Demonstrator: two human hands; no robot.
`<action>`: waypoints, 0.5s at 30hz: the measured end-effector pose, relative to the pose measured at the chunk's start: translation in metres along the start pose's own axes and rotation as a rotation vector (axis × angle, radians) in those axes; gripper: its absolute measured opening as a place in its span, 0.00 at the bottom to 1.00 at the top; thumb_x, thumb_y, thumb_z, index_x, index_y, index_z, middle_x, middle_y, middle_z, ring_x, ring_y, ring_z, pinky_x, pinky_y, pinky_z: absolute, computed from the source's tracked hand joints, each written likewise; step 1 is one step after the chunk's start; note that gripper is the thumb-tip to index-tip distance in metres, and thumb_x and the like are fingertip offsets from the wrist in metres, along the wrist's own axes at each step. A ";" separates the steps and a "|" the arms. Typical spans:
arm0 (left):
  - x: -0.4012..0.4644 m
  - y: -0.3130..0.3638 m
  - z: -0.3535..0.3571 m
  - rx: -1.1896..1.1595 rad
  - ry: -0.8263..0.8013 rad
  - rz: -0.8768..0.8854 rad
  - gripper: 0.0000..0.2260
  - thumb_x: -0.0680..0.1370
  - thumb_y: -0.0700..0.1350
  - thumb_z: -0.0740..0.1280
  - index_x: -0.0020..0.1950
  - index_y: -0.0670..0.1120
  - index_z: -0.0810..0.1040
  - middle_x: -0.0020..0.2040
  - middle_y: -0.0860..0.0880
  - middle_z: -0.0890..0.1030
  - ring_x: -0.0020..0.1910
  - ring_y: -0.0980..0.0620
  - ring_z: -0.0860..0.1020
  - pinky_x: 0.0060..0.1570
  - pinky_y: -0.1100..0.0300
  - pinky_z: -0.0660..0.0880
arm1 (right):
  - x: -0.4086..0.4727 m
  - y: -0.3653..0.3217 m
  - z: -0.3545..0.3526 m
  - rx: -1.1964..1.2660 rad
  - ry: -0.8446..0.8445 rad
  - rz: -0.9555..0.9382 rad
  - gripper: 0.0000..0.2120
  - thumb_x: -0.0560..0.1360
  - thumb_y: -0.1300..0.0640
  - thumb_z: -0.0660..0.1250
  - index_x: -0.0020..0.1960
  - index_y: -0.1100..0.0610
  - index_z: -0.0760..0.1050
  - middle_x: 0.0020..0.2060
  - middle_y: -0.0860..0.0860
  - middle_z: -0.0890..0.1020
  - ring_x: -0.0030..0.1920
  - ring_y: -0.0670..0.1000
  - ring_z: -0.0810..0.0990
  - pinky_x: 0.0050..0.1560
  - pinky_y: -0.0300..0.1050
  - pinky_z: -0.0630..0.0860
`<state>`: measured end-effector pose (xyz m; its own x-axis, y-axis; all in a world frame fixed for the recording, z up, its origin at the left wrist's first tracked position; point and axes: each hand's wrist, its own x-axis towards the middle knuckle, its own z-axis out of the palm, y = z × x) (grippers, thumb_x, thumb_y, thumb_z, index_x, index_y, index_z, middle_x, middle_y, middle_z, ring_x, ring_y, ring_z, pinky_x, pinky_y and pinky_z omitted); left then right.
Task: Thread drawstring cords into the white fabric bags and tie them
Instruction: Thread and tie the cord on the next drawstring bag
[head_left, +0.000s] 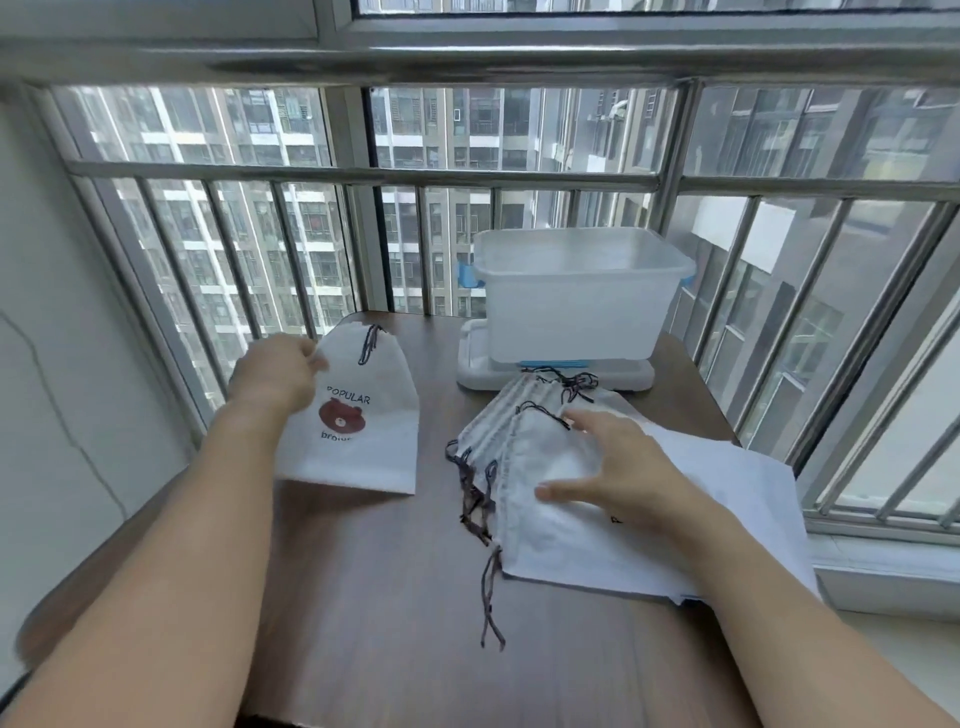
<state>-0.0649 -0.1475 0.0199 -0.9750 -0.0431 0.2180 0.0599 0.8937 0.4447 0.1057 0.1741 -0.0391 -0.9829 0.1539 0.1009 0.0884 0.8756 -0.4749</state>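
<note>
My right hand (618, 467) lies flat with fingers spread on the fanned stack of white fabric bags with dark cords (561, 499), on the brown wooden tabletop (395, 597) just in front of the clear plastic storage tub (576, 296). To the tub's left, my left hand (275, 374) pinches the edge of the white bear-print drawstring bag (358, 415), already corded. I should set it apart, then slide off only the top bag, pressing lightly so cords don't snag.

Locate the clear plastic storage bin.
The clear plastic storage bin sits at the table's far right, on its white lid, by the window bars, just behind the pile of white bags.
</note>
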 end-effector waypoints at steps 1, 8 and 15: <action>0.002 -0.005 0.002 0.014 -0.006 -0.007 0.09 0.82 0.40 0.63 0.55 0.48 0.82 0.61 0.43 0.80 0.56 0.41 0.77 0.48 0.53 0.71 | 0.002 -0.002 0.000 -0.011 0.010 0.018 0.53 0.55 0.23 0.71 0.75 0.44 0.67 0.67 0.43 0.75 0.69 0.46 0.72 0.70 0.53 0.69; 0.003 -0.023 0.050 -0.095 -0.151 0.052 0.18 0.79 0.44 0.66 0.68 0.46 0.69 0.59 0.40 0.79 0.56 0.38 0.77 0.56 0.48 0.74 | 0.006 -0.013 -0.007 0.204 0.205 -0.062 0.21 0.74 0.51 0.76 0.32 0.55 0.67 0.27 0.46 0.71 0.30 0.47 0.67 0.36 0.47 0.65; -0.046 0.053 0.022 -0.727 0.085 0.393 0.20 0.75 0.58 0.66 0.62 0.49 0.80 0.60 0.50 0.79 0.63 0.45 0.74 0.64 0.49 0.70 | 0.006 -0.012 -0.032 1.240 0.359 0.269 0.07 0.80 0.60 0.70 0.51 0.65 0.78 0.38 0.56 0.83 0.32 0.49 0.81 0.32 0.40 0.77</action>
<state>-0.0221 -0.0886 0.0138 -0.8361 0.1522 0.5270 0.5450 0.3400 0.7664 0.1035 0.1791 -0.0049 -0.8438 0.5366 0.0119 -0.1215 -0.1694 -0.9780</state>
